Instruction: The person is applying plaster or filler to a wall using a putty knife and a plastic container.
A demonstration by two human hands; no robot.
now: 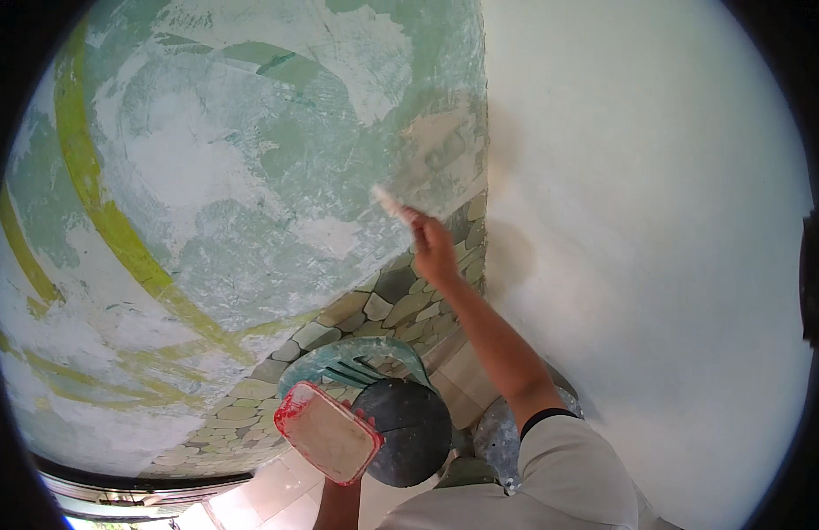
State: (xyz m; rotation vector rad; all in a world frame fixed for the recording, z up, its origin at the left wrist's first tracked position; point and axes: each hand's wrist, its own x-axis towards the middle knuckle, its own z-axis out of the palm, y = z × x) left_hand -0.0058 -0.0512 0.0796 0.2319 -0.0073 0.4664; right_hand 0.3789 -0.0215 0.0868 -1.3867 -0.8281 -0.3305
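Observation:
My right hand (435, 249) is raised in front of the patchy green and white wall (295, 159), its fingers closed around a paintbrush (386, 199). The pale bristles point up and left, close to the wall; whether they touch it I cannot tell. Lower down, my left hand (367, 417) grips a shallow rectangular tub (328, 431) from beneath, with a few fingertips showing at its far edge. Red smears mark the tub's rim, and its inside looks pale beige. Most of the left palm is hidden behind it.
Stone-patterned cladding (374, 305) runs along the wall's foot. A green plastic chair (308, 364) and a round dark surface (402, 435) stand beside the tub. On the right rises a plain white wall (639, 221), meeting the patchy one at a corner. A paint-spattered grey object (498, 437) sits below my right arm.

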